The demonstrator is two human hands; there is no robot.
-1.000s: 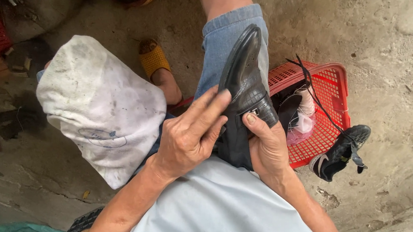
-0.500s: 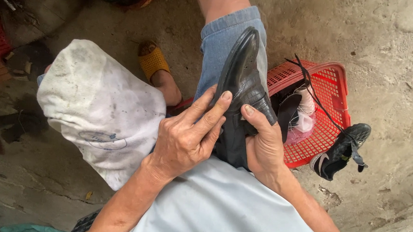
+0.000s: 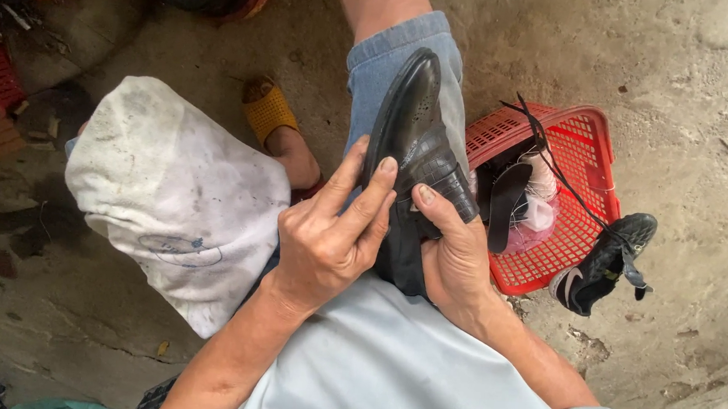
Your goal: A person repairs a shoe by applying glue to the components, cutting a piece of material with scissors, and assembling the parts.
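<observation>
Head view: both hands [image 3: 334, 246] on black shoe [image 3: 417, 148]

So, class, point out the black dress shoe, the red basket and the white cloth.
black dress shoe [image 3: 412, 121], head view, on its toe upper.
red basket [image 3: 594, 137], head view, on its far mesh wall.
white cloth [image 3: 168, 187], head view, on its middle.

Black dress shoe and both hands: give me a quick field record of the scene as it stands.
shoe: black dress shoe, toe pointing away, lying along the jeans-clad thigh
left hand: fingers on the shoe's left side
right hand: thumb on the upper, grip around the heel end
left knee: white stained cloth
right side: red basket, black sneaker
</observation>
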